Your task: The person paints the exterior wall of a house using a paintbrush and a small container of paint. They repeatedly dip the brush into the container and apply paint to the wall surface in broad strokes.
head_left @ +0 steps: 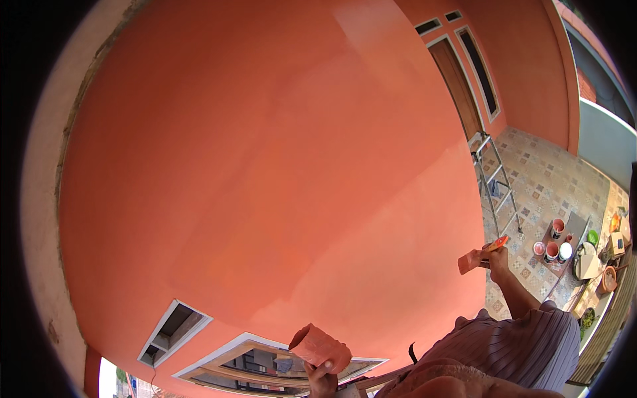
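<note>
Coral-orange paint coats a round open container [322, 348], tilted with its mouth toward the wall, and my left hand [322, 379] is closed around it. What lies inside the container is hidden. Out to the right, my right hand [499, 263] grips a paintbrush [472, 261] by its orange-tipped handle. The brush's wide head is covered in the same coral colour and points left over the wall [265, 166]. Whether the bristles touch the wall I cannot tell. Lighter and darker patches show across the painted surface.
A metal stepladder [496, 179] stands on the patterned tile floor [531, 159] at the right. Beyond it are several paint cans [551, 251] on a mat. Low in view is a white-framed window [265, 365], with a small framed opening [174, 331] left of it.
</note>
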The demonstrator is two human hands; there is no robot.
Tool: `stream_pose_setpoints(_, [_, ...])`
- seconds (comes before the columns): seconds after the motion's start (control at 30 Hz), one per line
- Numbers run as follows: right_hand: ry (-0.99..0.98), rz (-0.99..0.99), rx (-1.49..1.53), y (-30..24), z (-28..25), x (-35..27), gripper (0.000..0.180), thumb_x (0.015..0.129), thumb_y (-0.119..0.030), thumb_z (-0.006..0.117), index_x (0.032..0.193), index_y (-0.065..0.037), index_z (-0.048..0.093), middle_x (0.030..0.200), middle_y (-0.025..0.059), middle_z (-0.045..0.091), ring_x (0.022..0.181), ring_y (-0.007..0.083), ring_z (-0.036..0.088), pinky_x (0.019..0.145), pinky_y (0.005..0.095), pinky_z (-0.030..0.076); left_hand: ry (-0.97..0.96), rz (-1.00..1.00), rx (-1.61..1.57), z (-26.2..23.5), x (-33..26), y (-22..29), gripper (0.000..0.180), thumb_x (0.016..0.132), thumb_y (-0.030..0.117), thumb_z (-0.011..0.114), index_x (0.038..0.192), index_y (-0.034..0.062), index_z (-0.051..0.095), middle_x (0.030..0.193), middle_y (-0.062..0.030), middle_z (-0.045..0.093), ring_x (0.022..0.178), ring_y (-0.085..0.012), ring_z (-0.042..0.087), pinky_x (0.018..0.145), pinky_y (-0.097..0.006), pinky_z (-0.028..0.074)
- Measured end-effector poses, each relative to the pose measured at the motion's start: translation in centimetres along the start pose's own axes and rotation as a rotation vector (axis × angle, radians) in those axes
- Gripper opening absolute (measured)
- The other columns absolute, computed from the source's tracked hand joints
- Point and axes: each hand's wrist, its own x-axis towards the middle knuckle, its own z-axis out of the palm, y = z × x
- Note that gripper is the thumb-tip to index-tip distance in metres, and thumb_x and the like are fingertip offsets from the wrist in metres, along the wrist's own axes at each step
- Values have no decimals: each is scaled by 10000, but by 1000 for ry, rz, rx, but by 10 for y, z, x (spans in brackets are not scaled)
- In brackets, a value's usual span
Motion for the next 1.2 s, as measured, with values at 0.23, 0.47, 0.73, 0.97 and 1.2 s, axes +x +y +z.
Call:
stream_pose_setpoints(0.23, [-365, -862, 394, -237, 167, 28, 214, 856, 19, 831, 1032, 6, 710, 1010, 128, 774, 901, 178, 739, 815, 328, 604, -80, -55, 6, -3, 3, 4, 883, 736, 83, 809, 1512, -2, 397, 1325, -216, 630, 1219, -424, 650, 1103, -594, 502])
stream_pose_setpoints(0.47, [-374, -1197, 258, -343, 267, 57, 234, 889, 3, 823, 1093, 40, 714, 969, 107, 768, 870, 171, 748, 797, 313, 622, -66, -14, 57, -8, 6, -2, 866, 760, 144, 794, 1519, 27, 395, 1318, -242, 619, 1183, -479, 658, 953, -618, 589])
stream_pose_setpoints(0.73, [-194, -1326, 200, -378, 227, 122, 242, 907, -18, 817, 1110, 76, 725, 996, 103, 774, 907, 164, 744, 851, 301, 611, -34, -83, 28, 5, 1, 8, 884, 717, 124, 829, 1496, 7, 427, 1315, -218, 639, 1218, -426, 651, 1120, -583, 500])
stream_pose_setpoints(0.97, [119, -1774, -258, -381, 248, 91, 155, 931, -45, 805, 1060, -3, 732, 1013, 70, 757, 944, 171, 750, 815, 309, 599, -40, -57, 4, 8, 4, 7, 924, 712, 127, 828, 1521, 12, 396, 1328, -229, 635, 1212, -432, 653, 1102, -573, 510])
stream_pose_setpoints(1.2, [-470, -1747, -388, -335, 258, 31, 143, 879, -9, 792, 981, -64, 709, 931, 62, 724, 873, 188, 722, 696, 326, 571, -27, -68, 23, 7, 2, 7, 913, 730, 127, 814, 1529, 19, 386, 1342, -219, 624, 1227, -424, 644, 1104, -576, 506])
